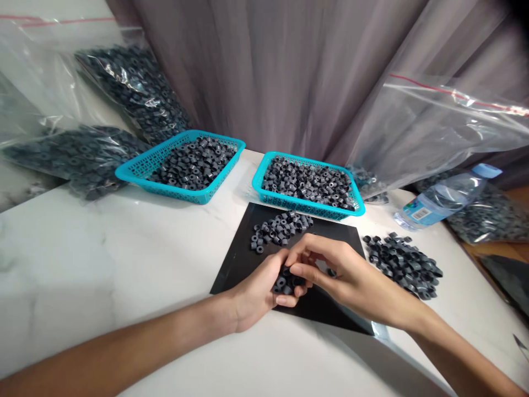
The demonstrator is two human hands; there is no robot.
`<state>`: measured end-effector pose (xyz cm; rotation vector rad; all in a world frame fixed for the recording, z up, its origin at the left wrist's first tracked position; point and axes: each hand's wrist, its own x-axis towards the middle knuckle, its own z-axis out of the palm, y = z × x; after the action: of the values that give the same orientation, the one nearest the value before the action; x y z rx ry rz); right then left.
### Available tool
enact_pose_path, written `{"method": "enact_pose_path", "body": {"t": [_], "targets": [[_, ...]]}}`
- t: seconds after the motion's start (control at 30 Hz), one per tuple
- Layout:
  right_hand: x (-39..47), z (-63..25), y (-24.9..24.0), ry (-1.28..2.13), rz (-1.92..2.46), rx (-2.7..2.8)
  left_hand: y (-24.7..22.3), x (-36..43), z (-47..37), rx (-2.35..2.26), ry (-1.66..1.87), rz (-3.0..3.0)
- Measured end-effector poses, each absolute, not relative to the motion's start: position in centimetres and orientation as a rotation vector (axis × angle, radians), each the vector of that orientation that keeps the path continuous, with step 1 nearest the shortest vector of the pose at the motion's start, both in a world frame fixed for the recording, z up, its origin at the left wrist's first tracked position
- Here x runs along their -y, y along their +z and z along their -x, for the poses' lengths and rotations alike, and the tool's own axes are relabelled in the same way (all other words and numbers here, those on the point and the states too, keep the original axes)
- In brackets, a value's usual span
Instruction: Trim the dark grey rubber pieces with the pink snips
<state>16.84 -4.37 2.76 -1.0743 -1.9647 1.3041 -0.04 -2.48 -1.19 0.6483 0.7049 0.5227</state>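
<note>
My left hand (258, 289) is cupped around several small dark grey rings (283, 284) above a black mat (237, 256). Over that palm, my right hand (330, 270) pinches at the rings with thumb and forefinger; a dark ring partly shows at its fingertips. Just beyond both hands, a loose pile of grey rings (281, 227) lies on the mat's far part. To the right of the mat, another pile of dark rings (403, 264) rests on the white table.
Two blue baskets (165, 190) (306, 208) of rings stand behind the mat. Bags of rings (132, 82) lean at the back left. At the right are a water bottle (448, 198), an upright clear bag (433, 121) and another filled bag (487, 215). A curtain (281, 71) hangs behind.
</note>
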Motion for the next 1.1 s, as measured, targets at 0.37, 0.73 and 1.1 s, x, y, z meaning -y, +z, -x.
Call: {"method": "enact_pose_path", "body": {"t": [0.37, 0.73, 1.1], "targets": [[4.1, -16.8, 1.9, 1.076, 1.14, 2.04, -1.2, 2.5, -0.2, -0.747, 0.503, -0.644], [4.2, -17.4, 2.8, 1.154, 1.14, 1.912, -1.2, 2.6, -0.2, -0.743, 0.512, -0.594], [5.3, -16.2, 2.6, 0.842, 0.939, 2.205, -2.0, 2.6, 0.1, -0.74, 0.582, -0.618]]}}
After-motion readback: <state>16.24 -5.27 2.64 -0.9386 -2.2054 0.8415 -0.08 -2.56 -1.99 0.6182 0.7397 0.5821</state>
